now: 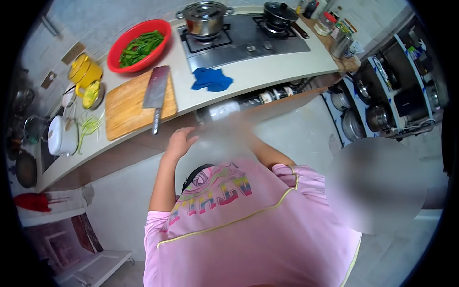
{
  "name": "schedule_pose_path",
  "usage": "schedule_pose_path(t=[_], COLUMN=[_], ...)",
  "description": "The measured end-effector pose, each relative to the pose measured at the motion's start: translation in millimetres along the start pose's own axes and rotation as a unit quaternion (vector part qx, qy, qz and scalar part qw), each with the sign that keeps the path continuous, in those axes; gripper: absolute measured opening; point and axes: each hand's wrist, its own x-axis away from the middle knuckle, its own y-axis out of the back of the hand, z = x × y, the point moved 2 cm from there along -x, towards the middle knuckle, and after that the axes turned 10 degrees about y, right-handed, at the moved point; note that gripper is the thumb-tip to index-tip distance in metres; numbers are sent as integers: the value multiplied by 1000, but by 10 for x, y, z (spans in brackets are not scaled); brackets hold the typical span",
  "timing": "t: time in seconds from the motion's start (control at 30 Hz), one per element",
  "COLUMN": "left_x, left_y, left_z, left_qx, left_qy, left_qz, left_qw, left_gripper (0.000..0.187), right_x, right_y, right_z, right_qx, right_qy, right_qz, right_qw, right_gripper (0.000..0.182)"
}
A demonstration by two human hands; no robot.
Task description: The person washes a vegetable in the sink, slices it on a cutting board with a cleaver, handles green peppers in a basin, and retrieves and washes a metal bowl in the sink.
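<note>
My left hand [180, 143] hangs in front of the counter edge, below the cleaver's handle. Its thumb stands apart from the fingers and I see nothing in it. My right hand [241, 130] is at the open drawer [287, 101], covered by a grey blur that hides its fingers. Bottles or jars and a pale item lie in the drawer. On the wooden cutting board [125, 103] rests a cleaver [157, 88], its handle jutting past the board's near edge. A blue cloth [212, 79] lies crumpled on the counter between board and stove.
A red basin [114, 56] holds green vegetables [141, 49]. The gas stove [248, 52] carries a steel pot [204, 21] and a black-lidded pan [279, 16]. A yellow pot [85, 71] and green scraps [90, 125] are at left. Shelves of cookware [380, 117] stand right.
</note>
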Motion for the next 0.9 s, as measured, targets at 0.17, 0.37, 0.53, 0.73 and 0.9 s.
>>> schedule_pose_path(t=[0.17, 0.37, 0.53, 0.73, 0.9], left_x=[-478, -405, -244, -115, -58], left_y=[-1011, -1873, -2091, -2228, -1867], left_z=[-367, -568, -525, -470, -982], left_qx=[-118, -194, -232, -238, -200], left_qy=[22, -51, -55, -36, -57], left_qz=[108, 190, 232, 321, 366], left_qw=[987, 961, 943, 916, 907], left_gripper=[55, 44, 25, 22, 23], right_x=[430, 177, -114, 69, 178], right_y=[344, 1201, 1264, 1241, 1547], right_z=[-306, -1196, -1851, -1971, -1805], right_qx=[-95, 89, 311, 352, 256], right_qy=[21, -78, -32, 75, 151], right_qz=[17, -13, 89, 244, 82], right_qw=[995, 993, 946, 901, 951], right_gripper=[37, 32, 45, 34, 15])
